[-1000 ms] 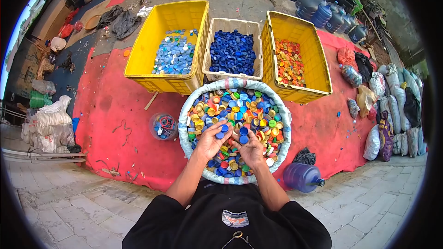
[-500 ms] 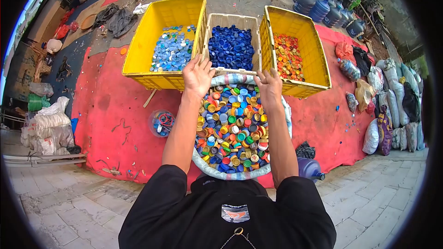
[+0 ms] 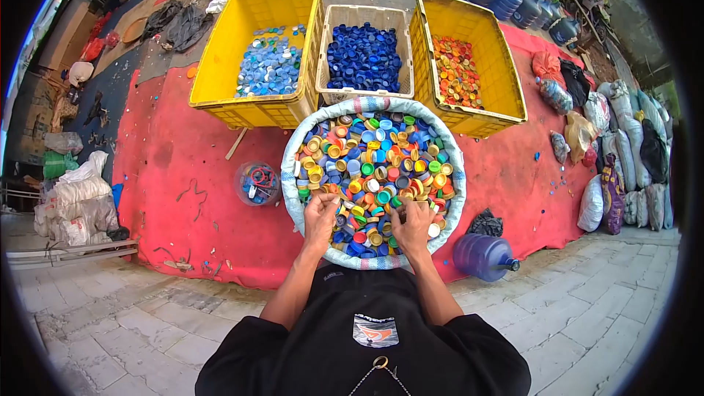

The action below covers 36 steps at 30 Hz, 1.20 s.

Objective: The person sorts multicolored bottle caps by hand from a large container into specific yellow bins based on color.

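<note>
A large round sack with a rolled pale-blue rim (image 3: 456,176) stands in front of me, full of mixed bottle caps (image 3: 374,169). My left hand (image 3: 320,218) is over the near left part of the caps, its fingers curled together; what they pinch is hidden. At the near right, my right hand (image 3: 413,226) has its fingers bent down among the caps, closed by a green cap (image 3: 396,202). Beyond the sack stand a yellow crate (image 3: 213,66) with light-blue caps, a white crate (image 3: 367,15) with dark-blue caps, and another yellow crate (image 3: 499,66) with orange and red caps.
A clear round container (image 3: 257,183) with small items stands left of the sack on the red mat (image 3: 176,205). To the right lie a large water jug (image 3: 484,257) and a black bag (image 3: 485,224). Filled sacks (image 3: 623,139) line the right side; more jugs stand behind.
Both hands have drawn back from the near edges of the crates to the near part of the sack. Their fingers, spread before, are now curled over the caps. The view has shifted slightly.
</note>
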Each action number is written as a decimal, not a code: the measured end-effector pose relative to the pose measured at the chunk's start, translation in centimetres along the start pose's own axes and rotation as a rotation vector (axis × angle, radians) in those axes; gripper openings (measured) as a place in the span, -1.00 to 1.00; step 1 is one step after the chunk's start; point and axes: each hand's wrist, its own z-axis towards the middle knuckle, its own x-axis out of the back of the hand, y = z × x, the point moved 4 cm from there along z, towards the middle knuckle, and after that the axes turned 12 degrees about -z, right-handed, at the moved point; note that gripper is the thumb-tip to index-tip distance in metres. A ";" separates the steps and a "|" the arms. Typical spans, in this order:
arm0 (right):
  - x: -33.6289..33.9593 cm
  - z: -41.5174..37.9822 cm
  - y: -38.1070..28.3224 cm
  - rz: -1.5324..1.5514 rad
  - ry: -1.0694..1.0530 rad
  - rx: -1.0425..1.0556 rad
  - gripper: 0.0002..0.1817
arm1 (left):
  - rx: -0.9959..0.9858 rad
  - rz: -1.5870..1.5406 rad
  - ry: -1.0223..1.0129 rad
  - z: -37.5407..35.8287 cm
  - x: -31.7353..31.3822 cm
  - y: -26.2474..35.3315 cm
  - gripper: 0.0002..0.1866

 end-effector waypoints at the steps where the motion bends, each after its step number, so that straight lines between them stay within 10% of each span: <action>1: -0.3 0.4 -0.4 -0.001 -0.001 0.025 -0.57 | 0.007 0.000 0.009 -0.4 -0.1 -0.2 -0.79; 20: -6.4 7.4 -3.8 -0.115 -0.141 0.160 -0.46 | -0.077 -0.093 0.150 -5.4 4.4 -0.8 -0.81; 36: 3.6 0.6 5.8 1.515 -0.014 -0.723 -0.51 | -0.820 1.051 -0.297 -1.2 -7.2 -1.5 -0.52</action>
